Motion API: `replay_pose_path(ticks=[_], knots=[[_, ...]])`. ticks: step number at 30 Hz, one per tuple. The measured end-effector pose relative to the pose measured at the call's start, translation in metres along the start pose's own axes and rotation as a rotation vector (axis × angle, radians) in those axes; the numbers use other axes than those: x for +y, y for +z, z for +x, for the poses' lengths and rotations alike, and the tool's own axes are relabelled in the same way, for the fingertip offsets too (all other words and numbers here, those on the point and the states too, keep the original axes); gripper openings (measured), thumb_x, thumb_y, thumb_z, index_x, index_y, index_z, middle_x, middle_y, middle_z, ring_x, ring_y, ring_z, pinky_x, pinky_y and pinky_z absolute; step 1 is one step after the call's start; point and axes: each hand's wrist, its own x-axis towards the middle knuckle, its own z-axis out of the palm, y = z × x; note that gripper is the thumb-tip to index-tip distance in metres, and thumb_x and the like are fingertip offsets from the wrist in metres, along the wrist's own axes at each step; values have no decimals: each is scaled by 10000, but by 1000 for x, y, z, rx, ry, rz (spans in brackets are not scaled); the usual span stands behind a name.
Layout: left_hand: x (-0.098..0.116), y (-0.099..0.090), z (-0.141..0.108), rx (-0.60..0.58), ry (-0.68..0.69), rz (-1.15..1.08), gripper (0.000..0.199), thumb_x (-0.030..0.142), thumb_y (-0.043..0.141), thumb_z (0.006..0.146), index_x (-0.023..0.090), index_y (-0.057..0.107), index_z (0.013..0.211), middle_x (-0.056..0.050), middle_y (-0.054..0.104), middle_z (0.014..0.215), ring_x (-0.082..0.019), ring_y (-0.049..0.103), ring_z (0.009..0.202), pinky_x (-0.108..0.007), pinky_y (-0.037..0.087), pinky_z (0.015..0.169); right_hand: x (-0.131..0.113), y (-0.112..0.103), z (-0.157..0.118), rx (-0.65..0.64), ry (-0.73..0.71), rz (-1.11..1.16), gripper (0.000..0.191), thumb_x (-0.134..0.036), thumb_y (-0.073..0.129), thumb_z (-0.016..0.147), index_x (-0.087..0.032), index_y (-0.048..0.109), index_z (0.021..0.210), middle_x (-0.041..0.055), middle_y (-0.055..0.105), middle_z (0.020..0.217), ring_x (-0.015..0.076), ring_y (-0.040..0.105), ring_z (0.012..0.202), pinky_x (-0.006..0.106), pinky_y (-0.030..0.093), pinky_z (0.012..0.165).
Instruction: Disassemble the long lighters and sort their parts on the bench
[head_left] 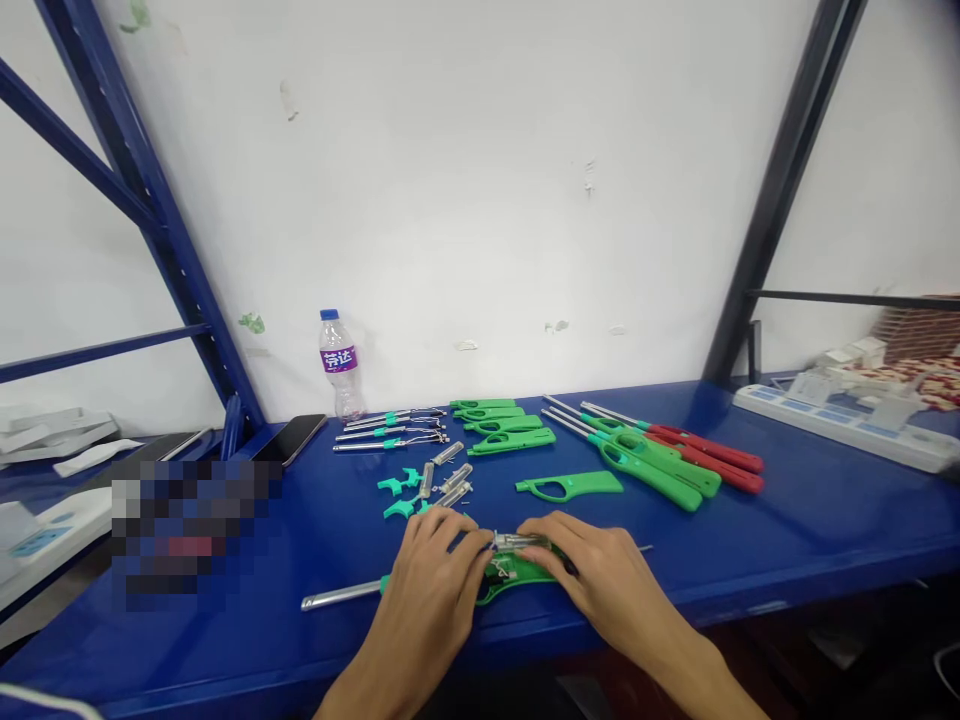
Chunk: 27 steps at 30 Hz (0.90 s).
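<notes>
Near the front edge of the blue table, a green lighter body (517, 571) lies with its metal tube (341, 596) pointing left. My left hand (442, 580) rests over its left part, fingertips pinched at the left end of a clear fuel tank (510, 541). The tank's right end is between the fingers of my right hand (592, 565), just above the green body. Behind my hands lie several clear tanks (448, 453) and teal triggers (399, 508). A green half shell (574, 486) lies behind my right hand.
Several metal tubes with wires (367, 446) lie at the back, left of stacked green shells (512, 440). Green lighters (652, 473) and red lighters (709, 458) lie right. A bottle (341, 370), a phone (292, 440) and a power strip (840, 425) stand or lie around.
</notes>
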Motion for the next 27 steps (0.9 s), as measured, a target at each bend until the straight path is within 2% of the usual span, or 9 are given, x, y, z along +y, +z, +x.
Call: replay_pose_path(ticks=[5,9,16,19,22,27], knots=[[-3,7,1,1,36,36,229,68,497,995,199,670,1069,-31,629,839,-206,513,785,-352,404,711,1,1,-1,-3,23,25,365,-503,342,1120,-300,641,1168,4,729,1101,211,733,883,295,496,721],[-2,4,1,-55,0,-5,347,-25,435,949,213,673,1034,-27,604,836,-201,496,786,-350,396,733,1,1,-1,-2,21,27,333,-455,336,1133,-306,630,1186,5,712,1136,212,731,898,302,501,730],[-1,0,1,-24,-16,24,470,-34,371,939,247,712,1097,-44,612,846,-206,501,760,-353,393,699,3,0,-3,-10,17,18,305,-395,332,1141,-316,615,1221,5,702,1149,211,733,891,304,507,707],[-3,1,0,-81,-87,52,523,-36,349,941,264,698,1188,-60,629,906,-223,536,799,-400,447,739,4,1,-4,16,46,15,322,-425,330,1137,-316,621,1219,9,706,1156,223,737,899,316,522,723],[-3,1,0,-144,-148,42,452,-7,365,956,224,673,1192,-76,625,959,-241,569,866,-445,504,784,5,4,-4,47,58,8,361,-473,322,1129,-310,637,1196,14,717,1159,227,742,903,318,539,747],[1,0,1,-46,-139,-17,258,135,505,980,244,635,1174,-118,559,1248,-300,548,1204,-509,538,963,6,5,-3,64,47,16,367,-478,313,1132,-318,634,1210,3,726,1152,206,749,902,300,558,743]])
